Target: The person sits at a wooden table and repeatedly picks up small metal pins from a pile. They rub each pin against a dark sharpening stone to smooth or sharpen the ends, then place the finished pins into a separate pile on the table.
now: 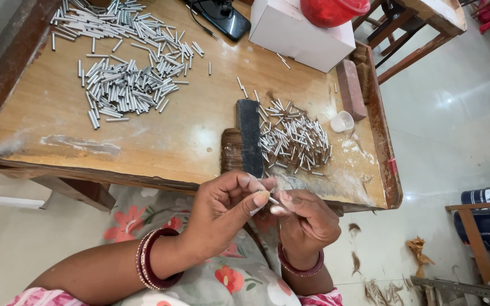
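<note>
Fingertips met at the lower centre of the frame, just below the near edge of the worn wooden table (160, 141). Our left hand (222, 212) pinched one short silver metal tube (259, 207) between thumb and forefinger, and our right hand (304, 221) closed its fingertips on something thin at the tube's end; that piece was too small and too covered by the fingers for us to make out. Most of the tube itself was hidden inside the pinch.

Just above the hands a dark rectangular block (249, 136) stood on the table, with a brown bristle bundle (231, 150) touching its left side and partly hidden behind it. A loose heap of thin silver pins (293, 139) lay right of the block. A larger spread of silver tubes (126, 62) filled the upper left, its top cut off by the frame. At the top centre, a black device with a cable (222, 17), a white box (301, 31) and a red round container (333, 10) were each cropped. A small clear cup (342, 120) sat beside a reddish wooden bar (350, 88) at the right.
</note>
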